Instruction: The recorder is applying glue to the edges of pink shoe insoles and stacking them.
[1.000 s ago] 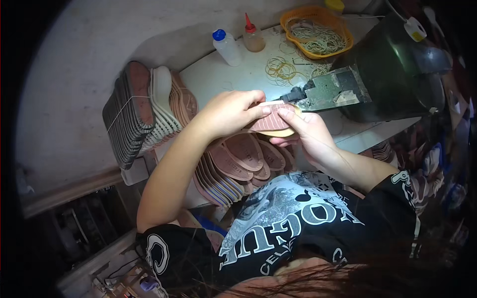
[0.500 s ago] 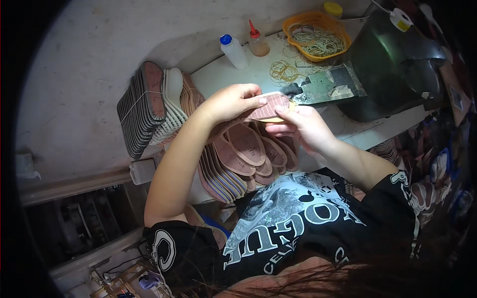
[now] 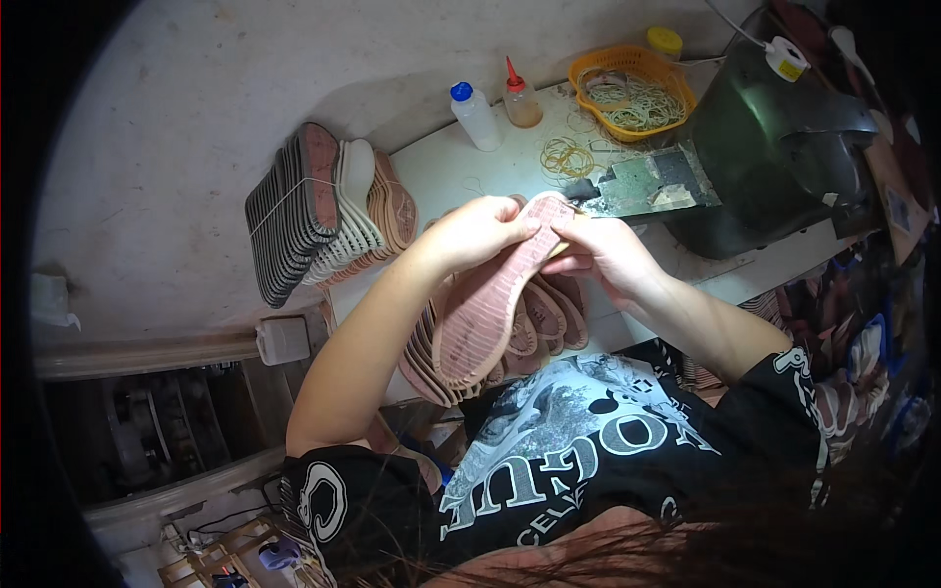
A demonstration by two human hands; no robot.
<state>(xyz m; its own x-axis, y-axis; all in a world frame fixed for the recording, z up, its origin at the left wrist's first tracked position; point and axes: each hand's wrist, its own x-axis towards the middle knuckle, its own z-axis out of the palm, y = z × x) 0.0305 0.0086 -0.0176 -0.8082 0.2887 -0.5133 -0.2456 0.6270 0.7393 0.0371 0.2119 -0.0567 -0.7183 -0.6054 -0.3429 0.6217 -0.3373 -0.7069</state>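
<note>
A pinkish-brown shoe insole with a pale stitched edge hangs between my two hands, its broad end down toward my chest. My left hand pinches it by the narrow end, thumb on the face. From the other side my right hand grips the same narrow end, fingers partly hidden behind it. That end is beside the dark head of the green machine plate. Under the held insole lie more loose pink insoles, partly covered by it.
Tied stacks of striped insoles lean against the wall at left. On the white table stand a blue-capped bottle, a red-tipped bottle and an orange basket of rubber bands. A dark green machine body stands at right.
The insole has turned so its long pink face now shows, with its broad end hanging down. Both hands have shifted slightly downward and keep hold of the narrow end.
</note>
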